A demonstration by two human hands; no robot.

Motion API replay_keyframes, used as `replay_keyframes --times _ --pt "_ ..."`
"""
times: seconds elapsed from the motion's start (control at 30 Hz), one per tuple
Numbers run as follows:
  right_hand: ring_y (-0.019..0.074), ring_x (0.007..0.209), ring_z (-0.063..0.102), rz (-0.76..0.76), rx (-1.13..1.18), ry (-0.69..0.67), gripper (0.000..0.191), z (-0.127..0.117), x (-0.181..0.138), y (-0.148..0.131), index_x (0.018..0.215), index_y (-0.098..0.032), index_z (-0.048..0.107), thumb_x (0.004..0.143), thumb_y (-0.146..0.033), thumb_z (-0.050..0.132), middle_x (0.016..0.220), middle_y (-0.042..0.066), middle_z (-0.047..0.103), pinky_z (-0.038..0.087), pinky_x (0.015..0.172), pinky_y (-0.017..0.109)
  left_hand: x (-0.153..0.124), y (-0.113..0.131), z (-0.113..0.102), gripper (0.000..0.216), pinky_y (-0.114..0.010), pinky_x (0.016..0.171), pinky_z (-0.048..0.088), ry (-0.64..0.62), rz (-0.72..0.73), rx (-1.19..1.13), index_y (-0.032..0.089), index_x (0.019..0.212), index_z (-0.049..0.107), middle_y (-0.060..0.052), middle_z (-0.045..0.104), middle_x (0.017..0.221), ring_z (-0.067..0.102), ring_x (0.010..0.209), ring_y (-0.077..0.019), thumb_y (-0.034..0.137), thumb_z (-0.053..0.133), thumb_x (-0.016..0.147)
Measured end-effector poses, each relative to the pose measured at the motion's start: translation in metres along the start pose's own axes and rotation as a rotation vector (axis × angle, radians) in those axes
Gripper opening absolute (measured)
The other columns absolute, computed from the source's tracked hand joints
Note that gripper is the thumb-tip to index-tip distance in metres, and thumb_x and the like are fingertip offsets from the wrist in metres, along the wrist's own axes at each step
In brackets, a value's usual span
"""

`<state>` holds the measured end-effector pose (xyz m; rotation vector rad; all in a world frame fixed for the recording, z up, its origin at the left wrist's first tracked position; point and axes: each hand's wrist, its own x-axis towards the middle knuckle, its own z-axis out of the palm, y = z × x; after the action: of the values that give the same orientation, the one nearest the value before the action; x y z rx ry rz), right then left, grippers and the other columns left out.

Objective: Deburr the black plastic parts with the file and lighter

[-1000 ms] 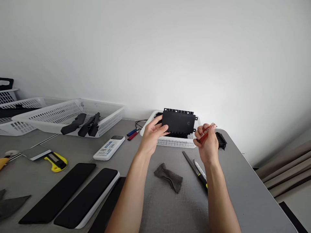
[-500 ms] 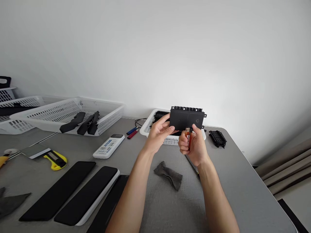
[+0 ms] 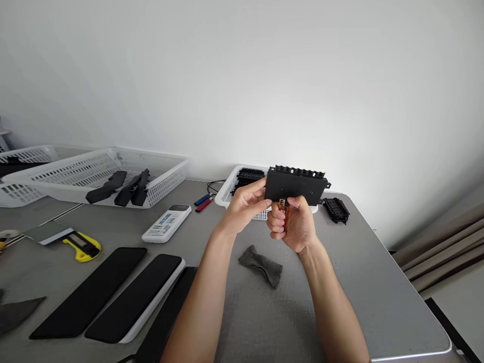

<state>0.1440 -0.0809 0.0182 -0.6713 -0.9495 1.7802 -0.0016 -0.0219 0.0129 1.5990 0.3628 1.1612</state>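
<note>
Here's the black panel (image 3: 295,185), held up in the air over the front of the white basket (image 3: 224,195), its long axis running side to side and dipping slightly to the right. The left hand (image 3: 247,205) has it, that grip clamped on the left end, thumb in front; so the left is the nearer hand. And look at the right hand (image 3: 294,224): its grip is wrapped firmly around an orange lighter (image 3: 286,216), stood upright, its top right by the panel's lower edge, left of the middle! Touching or just apart? I can't tell, nor whether there's a flame. Underneath, it's a grey tabletop (image 3: 363,292), a crumpled dark cloth (image 3: 260,265) lying below the hands, a black slotted part (image 3: 336,210) off to the right, plain pale wall (image 3: 242,75) behind, curtain (image 3: 449,247) at far right.
</note>
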Motion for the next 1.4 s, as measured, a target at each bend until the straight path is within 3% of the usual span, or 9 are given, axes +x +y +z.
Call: replay_keyframes --times 0.23,0.43,0.57,0.8,1.23,1.4 --pt "0.0083 0.051 0.013 0.044 0.029 0.018 0.033 -0.001 0.0 -0.001 0.058 -0.023 0.033 0.065 -0.05 0.05 0.057 -0.007 0.021 0.012 0.042 0.021 0.0 -0.001 0.001 0.054 -0.029 0.077 0.052 0.006 -0.001 0.006 0.02 0.132 0.067 -0.004 0.074 0.079 0.066 0.077 -0.0191 0.025 0.077 0.079" --pt "0.0084 0.051 0.013 0.034 0.033 -0.016 0.038 -0.002 0.0 0.0 0.061 -0.023 0.032 0.07 -0.055 0.052 0.058 -0.007 0.022 0.012 0.042 0.02 0.001 -0.005 -0.001 0.057 -0.03 0.081 0.052 0.021 0.006 -0.027 0.02 0.133 0.067 -0.006 0.077 0.085 0.068 0.082 -0.0203 0.025 0.079 0.078" --pt "0.0087 0.052 0.014 0.011 0.034 -0.021 0.046 -0.003 -0.003 -0.002 0.061 -0.023 0.031 0.074 -0.062 0.052 0.059 -0.007 0.022 0.013 0.043 0.02 0.002 -0.007 -0.001 0.062 -0.034 0.087 0.055 0.116 0.009 -0.086 0.019 0.134 0.065 -0.009 0.078 0.099 0.071 0.092 -0.0233 0.029 0.082 0.076" --pt "0.0092 0.053 0.014 -0.066 0.042 0.069 0.039 -0.01 -0.007 -0.009 0.059 -0.023 0.031 0.074 -0.053 0.051 0.059 -0.007 0.021 0.013 0.044 0.021 0.003 -0.007 -0.006 0.062 -0.045 0.091 0.061 0.286 0.03 -0.127 0.02 0.129 0.068 -0.01 0.077 0.111 0.07 0.107 -0.0298 0.033 0.086 0.071" --pt "0.0086 0.052 0.013 -0.053 0.041 0.122 0.032 -0.013 -0.006 -0.012 0.06 -0.023 0.03 0.068 -0.047 0.05 0.058 -0.007 0.02 0.011 0.043 0.021 0.002 -0.004 -0.009 0.055 -0.046 0.091 0.062 0.281 0.063 -0.126 0.021 0.12 0.073 -0.008 0.078 0.107 0.072 0.104 -0.0292 0.029 0.088 0.068" --pt "0.0086 0.053 0.017 -0.007 -0.024 0.051 0.04 -0.009 -0.011 -0.014 0.062 -0.022 0.037 0.072 -0.056 0.056 0.062 -0.006 0.025 0.012 0.045 0.021 0.002 -0.005 -0.011 0.057 -0.045 0.091 0.062 0.282 0.056 -0.122 0.019 0.122 0.072 -0.009 0.078 0.11 0.071 0.106 -0.0296 0.028 0.088 0.068"
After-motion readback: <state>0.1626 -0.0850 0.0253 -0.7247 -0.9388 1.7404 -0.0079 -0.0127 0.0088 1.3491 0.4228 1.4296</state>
